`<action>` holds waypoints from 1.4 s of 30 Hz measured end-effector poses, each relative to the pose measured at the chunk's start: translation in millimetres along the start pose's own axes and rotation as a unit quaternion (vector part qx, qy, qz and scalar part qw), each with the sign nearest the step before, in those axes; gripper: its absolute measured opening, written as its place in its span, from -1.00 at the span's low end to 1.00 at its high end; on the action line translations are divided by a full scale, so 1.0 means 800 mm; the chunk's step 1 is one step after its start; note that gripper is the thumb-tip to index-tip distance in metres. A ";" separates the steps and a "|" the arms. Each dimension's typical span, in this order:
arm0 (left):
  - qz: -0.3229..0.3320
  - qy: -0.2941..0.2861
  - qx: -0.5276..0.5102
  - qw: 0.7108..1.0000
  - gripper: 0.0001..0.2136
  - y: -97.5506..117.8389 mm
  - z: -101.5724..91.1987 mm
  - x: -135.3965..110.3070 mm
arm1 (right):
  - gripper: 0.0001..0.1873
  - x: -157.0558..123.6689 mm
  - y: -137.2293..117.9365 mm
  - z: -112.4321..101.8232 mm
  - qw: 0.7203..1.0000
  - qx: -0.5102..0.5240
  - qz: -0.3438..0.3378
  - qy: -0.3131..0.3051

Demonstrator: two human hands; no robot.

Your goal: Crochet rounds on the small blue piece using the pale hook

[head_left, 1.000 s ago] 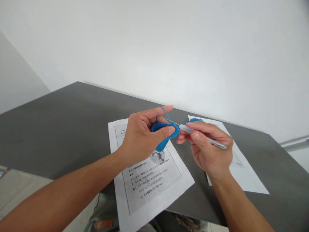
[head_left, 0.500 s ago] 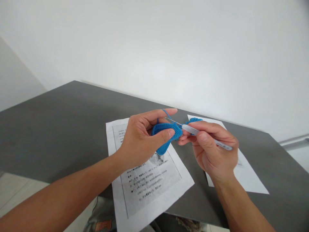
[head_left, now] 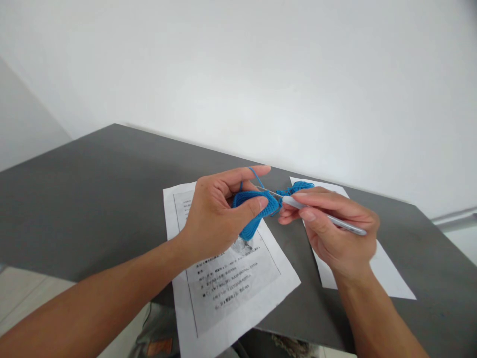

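Observation:
Between the thumb and fingers of my left hand [head_left: 219, 214] is a blue crocheted piece [head_left: 251, 226], its edge pinched under the thumb. A strand of blue yarn [head_left: 256, 176] loops over my outstretched left index finger and runs down to the work. My right hand [head_left: 335, 226] grips the grey handle of a crochet hook [head_left: 346, 224] much like a pen. The hook's thin metal shaft reaches left to the top edge of the piece, where its tip lies close to the yarn. Whether the tip sits inside a stitch is too small to tell.
A printed sheet [head_left: 238, 298] with text and a picture lies under my left hand, overhanging the table's near edge. Past my right hand, a loose bundle of blue yarn [head_left: 301, 186] rests on another white sheet [head_left: 391, 278]. The dark grey table [head_left: 112, 199] meets a white wall.
My right hand and the hook have shifted slightly right, away from the piece, uncovering more of the yarn bundle. The left hand with the blue piece has moved slightly left.

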State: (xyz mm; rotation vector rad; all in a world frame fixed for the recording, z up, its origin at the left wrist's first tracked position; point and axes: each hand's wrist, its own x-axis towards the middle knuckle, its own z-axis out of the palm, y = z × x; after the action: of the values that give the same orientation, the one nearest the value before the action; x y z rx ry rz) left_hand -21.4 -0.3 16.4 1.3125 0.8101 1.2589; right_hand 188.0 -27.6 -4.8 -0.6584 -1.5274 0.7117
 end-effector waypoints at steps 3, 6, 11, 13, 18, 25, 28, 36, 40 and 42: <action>0.002 0.004 0.021 1.000 -0.55 0.001 0.000 0.001 | -0.75 0.001 -0.002 -0.005 0.999 -0.032 -0.016 -0.008; 0.003 0.008 0.034 0.999 -0.55 0.002 0.000 0.001 | -0.73 0.001 -0.005 -0.008 0.998 -0.050 -0.021 -0.010; 0.002 0.024 0.043 0.999 -0.57 0.001 0.001 0.001 | -0.72 0.002 -0.010 -0.009 0.997 -0.074 -0.024 -0.012; 0.003 0.021 0.044 0.999 -0.57 0.001 0.001 0.002 | -0.72 0.003 -0.012 -0.009 0.996 -0.087 -0.026 -0.012; 0.004 0.028 0.043 0.999 -0.57 0.001 0.000 0.003 | -0.70 0.004 -0.017 -0.012 0.990 -0.134 -0.044 -0.015; 0.049 0.036 0.094 0.994 -0.58 -0.003 0.000 0.002 | -0.59 0.004 -0.018 -0.012 0.982 -0.173 -0.076 -0.025; 0.081 0.044 0.123 0.988 -0.59 -0.007 -0.001 0.001 | -0.56 0.002 -0.019 -0.011 0.975 -0.202 -0.085 -0.022; 0.149 0.063 0.210 0.964 -0.66 -0.009 -0.003 0.001 | -0.43 -0.002 -0.023 -0.007 0.955 -0.267 -0.126 -0.045; 0.179 0.069 0.248 0.950 -0.67 -0.010 -0.004 0.003 | -0.34 0.001 -0.028 -0.003 0.938 -0.305 -0.156 -0.062; 0.191 0.068 0.272 0.941 -0.69 -0.011 -0.004 0.003 | -0.30 0.003 -0.032 -0.002 0.932 -0.313 -0.169 -0.071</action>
State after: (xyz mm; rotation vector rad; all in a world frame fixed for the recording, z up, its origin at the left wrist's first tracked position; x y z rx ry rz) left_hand -22.3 4.5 7.8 1.9116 1.0863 1.5012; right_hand 189.8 -42.1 16.0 -0.7913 -1.9609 -0.0096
